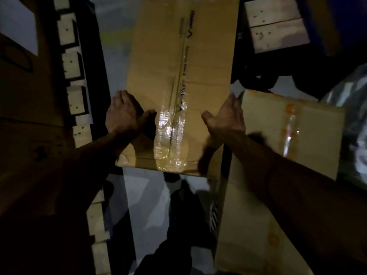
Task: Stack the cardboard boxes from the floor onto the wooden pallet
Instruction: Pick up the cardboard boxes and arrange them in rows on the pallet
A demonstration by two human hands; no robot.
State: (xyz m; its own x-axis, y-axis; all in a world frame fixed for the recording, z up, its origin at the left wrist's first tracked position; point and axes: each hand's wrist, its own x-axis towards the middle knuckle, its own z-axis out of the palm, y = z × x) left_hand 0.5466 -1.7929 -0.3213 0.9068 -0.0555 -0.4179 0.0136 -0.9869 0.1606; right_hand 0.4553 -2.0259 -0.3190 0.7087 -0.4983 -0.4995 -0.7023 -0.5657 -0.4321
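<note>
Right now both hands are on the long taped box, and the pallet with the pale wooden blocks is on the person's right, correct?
Not quite. The head view shows the wooden pallet on the person's left. The left hand and right hand are at the sides of the long taped box.

Bare forearms, dark trousers [174, 245], dark shoe [181, 197].

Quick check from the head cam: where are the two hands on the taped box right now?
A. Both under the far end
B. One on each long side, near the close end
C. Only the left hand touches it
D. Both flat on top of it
B: the left hand presses the left edge and the right hand the right edge of the taped box, thumbs over its top, near the close end.
</note>
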